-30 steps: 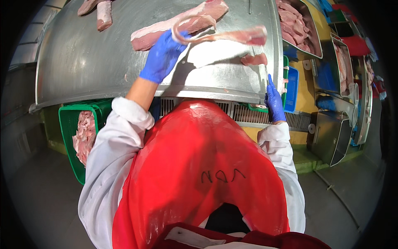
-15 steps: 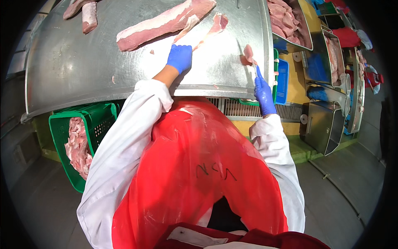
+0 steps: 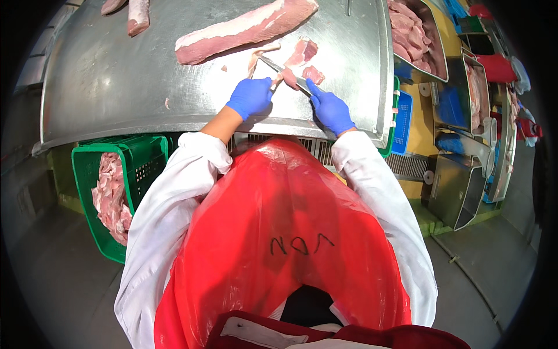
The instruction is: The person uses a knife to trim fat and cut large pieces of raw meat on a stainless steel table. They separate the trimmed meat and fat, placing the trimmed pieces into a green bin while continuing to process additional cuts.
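The left hand (image 3: pixel 251 97) is curled, its fingertips pinching the near end of the strip (image 3: pixel 299 53), which stretches away toward 1 o'clock; from the right hand (image 3: pixel 332 109), closed around the knife (image 3: pixel 269 63), the strip lies at 11 o'clock. The blade points toward 10 o'clock, and the loin (image 3: pixel 244 35) rests at 12 o'clock from the left hand.

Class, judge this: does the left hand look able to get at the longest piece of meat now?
Probably yes: mostly bare table separates the left hand from the longest piece of meat, though the knife tip is close and that hand seems to pinch a smaller piece.
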A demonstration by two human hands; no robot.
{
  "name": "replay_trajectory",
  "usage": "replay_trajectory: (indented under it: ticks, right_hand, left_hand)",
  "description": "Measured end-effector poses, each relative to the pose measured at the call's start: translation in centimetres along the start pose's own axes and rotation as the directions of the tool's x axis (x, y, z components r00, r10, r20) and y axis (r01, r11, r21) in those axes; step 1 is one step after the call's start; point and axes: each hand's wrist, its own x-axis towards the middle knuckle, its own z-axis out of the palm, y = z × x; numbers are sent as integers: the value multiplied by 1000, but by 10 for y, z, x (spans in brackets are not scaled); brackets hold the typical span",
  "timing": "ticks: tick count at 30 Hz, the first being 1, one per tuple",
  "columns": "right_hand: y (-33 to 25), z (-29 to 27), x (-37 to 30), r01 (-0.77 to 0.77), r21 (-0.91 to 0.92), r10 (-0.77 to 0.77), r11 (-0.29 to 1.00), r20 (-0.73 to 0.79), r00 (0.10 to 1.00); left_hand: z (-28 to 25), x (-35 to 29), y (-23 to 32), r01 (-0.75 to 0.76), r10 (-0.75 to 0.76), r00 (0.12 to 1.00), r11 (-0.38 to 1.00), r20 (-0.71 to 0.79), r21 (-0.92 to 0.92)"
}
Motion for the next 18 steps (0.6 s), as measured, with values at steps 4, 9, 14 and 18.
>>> replay_trajectory:
  ticks: [4, 9, 14, 18]
  right_hand:
    - [25, -21, -14, -72, 33, 68, 997, 109, 992]
    - [45, -38, -37, -119, -20, 120, 993, 145, 982]
    - [69, -28, -54, -137, -12, 137, 991, 88, 987]
    - [137, -35, -68, -330, 33, 328, 943, 51, 943]
  left_hand:
    - [-2, -14, -35, 135, -137, 990, 990, 26, 42]
    - [-1, -32, -44, 218, -218, 976, 976, -16, 2]
    - [6, -43, -63, 233, -234, 972, 971, 16, 53]
    - [6, -55, -82, 367, -374, 926, 925, 55, 100]
